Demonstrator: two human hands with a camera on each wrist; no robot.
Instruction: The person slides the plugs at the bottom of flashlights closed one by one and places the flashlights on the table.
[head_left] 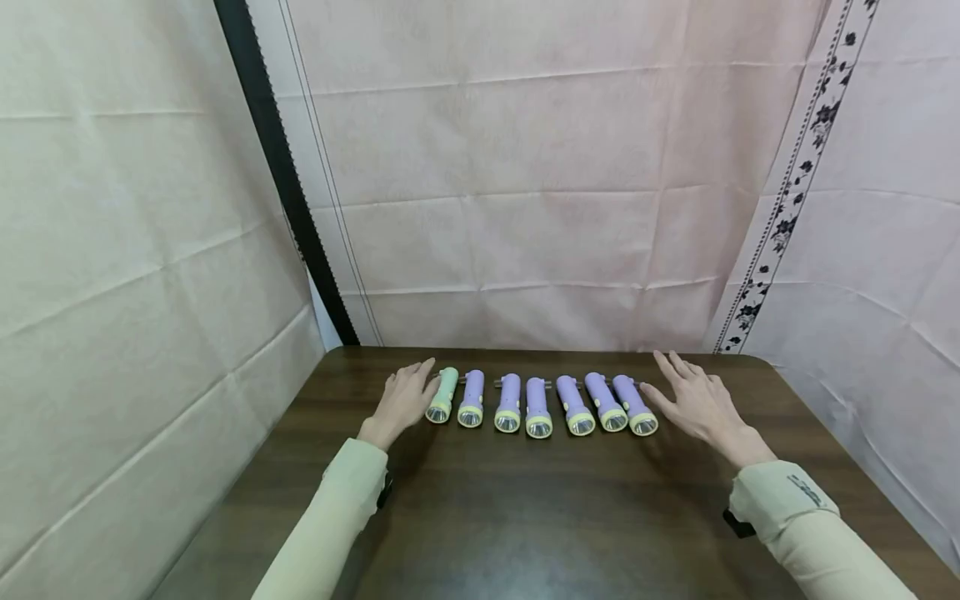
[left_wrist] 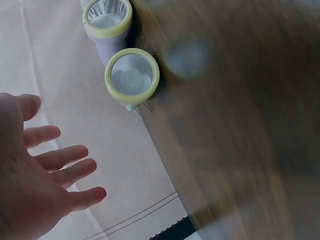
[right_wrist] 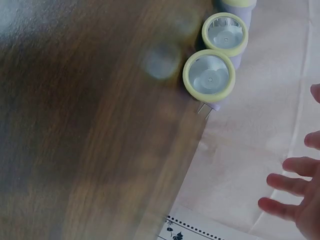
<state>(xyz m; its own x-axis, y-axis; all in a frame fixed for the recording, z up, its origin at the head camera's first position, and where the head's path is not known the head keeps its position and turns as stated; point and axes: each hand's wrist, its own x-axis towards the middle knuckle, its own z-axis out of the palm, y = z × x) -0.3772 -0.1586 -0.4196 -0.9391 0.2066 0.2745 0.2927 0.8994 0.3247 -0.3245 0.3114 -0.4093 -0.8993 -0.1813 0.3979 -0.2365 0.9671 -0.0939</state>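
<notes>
A row of small flashlights lies across the far half of the table, lenses toward me. The leftmost is a green flashlight (head_left: 442,395); the others are purple with yellow rims, such as the purple flashlight (head_left: 538,407) in the middle. My left hand (head_left: 406,395) is beside the green one, fingers extended and holding nothing. At the other end, my right hand (head_left: 696,402) spreads its fingers beside the rightmost purple flashlight (head_left: 635,406), also holding nothing. Metal prongs (right_wrist: 204,110) stick out of that flashlight's side in the right wrist view.
The dark wooden table (head_left: 525,517) has rounded far corners. Pale cloth (head_left: 525,167) hangs behind it and at both sides, with a black strip (head_left: 285,167) at the left and a floral border (head_left: 795,183) at the right.
</notes>
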